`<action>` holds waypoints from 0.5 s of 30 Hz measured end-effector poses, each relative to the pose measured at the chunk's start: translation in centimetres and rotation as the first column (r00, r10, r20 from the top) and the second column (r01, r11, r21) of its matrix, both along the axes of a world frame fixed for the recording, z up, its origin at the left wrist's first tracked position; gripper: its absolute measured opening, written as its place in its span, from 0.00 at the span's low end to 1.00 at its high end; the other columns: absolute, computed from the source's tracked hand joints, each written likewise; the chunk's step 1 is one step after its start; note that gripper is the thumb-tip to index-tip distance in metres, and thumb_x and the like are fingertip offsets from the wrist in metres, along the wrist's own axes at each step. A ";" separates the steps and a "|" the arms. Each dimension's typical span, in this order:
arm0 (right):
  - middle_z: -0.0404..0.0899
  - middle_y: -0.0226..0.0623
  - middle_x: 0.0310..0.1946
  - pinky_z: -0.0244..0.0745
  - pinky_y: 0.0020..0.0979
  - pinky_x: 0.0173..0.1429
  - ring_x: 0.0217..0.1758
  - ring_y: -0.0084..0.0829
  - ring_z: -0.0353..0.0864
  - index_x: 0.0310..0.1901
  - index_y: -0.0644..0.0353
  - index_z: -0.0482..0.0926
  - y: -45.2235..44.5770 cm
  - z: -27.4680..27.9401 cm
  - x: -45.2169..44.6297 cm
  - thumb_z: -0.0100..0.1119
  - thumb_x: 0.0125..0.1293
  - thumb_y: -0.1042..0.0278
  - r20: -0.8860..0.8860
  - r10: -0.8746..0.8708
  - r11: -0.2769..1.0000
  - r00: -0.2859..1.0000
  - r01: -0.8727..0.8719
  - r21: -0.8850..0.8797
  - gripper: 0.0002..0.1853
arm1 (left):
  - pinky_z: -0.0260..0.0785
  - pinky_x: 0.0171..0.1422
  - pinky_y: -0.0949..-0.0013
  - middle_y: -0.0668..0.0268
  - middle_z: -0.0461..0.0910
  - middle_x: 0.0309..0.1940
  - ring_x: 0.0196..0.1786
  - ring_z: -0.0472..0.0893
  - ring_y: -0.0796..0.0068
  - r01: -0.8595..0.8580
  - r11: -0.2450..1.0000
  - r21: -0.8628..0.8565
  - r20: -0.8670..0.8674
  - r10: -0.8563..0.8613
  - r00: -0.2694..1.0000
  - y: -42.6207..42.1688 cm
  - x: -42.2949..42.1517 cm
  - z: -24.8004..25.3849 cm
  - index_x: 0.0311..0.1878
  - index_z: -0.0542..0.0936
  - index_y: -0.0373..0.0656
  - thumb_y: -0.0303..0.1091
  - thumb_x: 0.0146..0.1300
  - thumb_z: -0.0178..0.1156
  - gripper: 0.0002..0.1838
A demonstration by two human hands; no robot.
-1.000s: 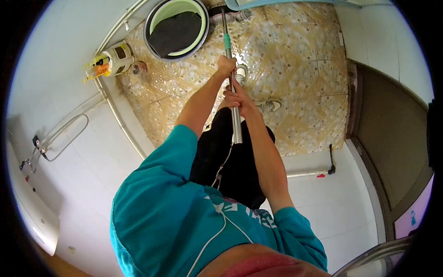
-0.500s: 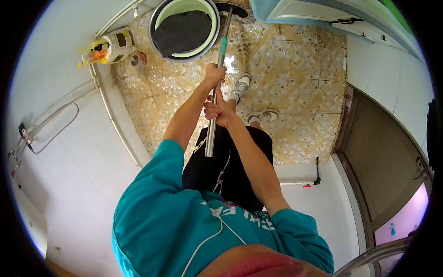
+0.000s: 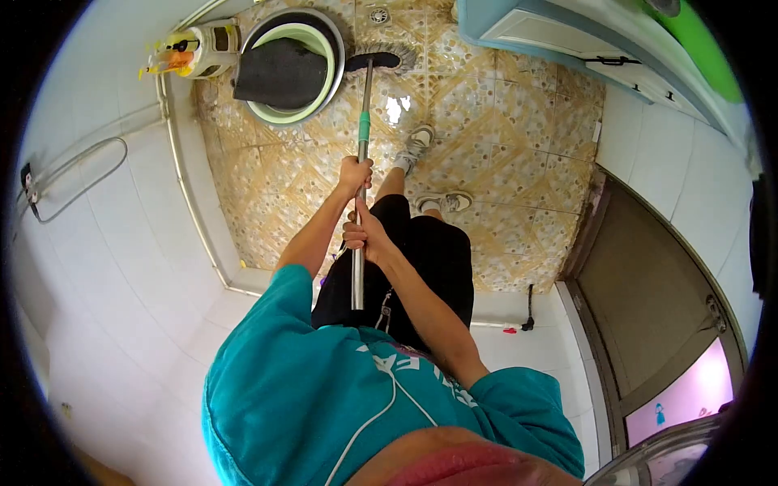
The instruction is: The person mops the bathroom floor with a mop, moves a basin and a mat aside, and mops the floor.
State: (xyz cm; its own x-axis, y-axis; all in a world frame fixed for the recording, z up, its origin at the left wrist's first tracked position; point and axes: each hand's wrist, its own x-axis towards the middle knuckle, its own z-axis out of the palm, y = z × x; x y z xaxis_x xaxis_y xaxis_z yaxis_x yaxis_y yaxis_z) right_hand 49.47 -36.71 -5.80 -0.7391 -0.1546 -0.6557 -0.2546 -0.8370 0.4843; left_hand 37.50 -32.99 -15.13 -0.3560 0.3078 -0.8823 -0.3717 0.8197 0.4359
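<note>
A mop (image 3: 364, 125) with a metal pole, a green collar and a dark oval head fringed in grey lies with its head on the tiled floor. My left hand (image 3: 355, 175) wraps around the pole below the green collar. Closer to my body, my right hand (image 3: 368, 234) grips the same pole near its lower end. Just left of the mop head stands a light green basin (image 3: 331, 77) inside a larger metal-rimmed basin (image 3: 339, 49). A dark grey mat or cloth (image 3: 279, 73) lies across the green basin.
The patterned tile floor (image 3: 519, 170) looks wet, with a bright reflection. A floor drain (image 3: 378, 14) lies beyond the mop head. Bottles in a white holder (image 3: 212, 49) stand at the left wall, along a pipe (image 3: 182, 162). A blue-white cabinet (image 3: 543, 36) and brown door (image 3: 664, 251) are right.
The mop head has been drawn back toward me, beside the basins. Both hands keep their hold on the pole. My view has shifted, and the floor drain now shows.
</note>
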 end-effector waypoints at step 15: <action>0.54 0.23 0.14 0.48 0.19 0.09 0.08 0.15 0.51 0.38 0.62 0.69 0.3 3.1 23.3 0.44 0.71 0.54 0.096 -0.212 0.976 0.973 0.216 -0.033 0.17 | 0.65 0.14 0.64 0.58 0.69 0.12 0.10 0.72 0.65 -0.014 0.999 0.031 0.099 0.011 0.995 -1.1 22.8 0.1 0.23 0.67 0.31 0.35 0.59 0.53 0.16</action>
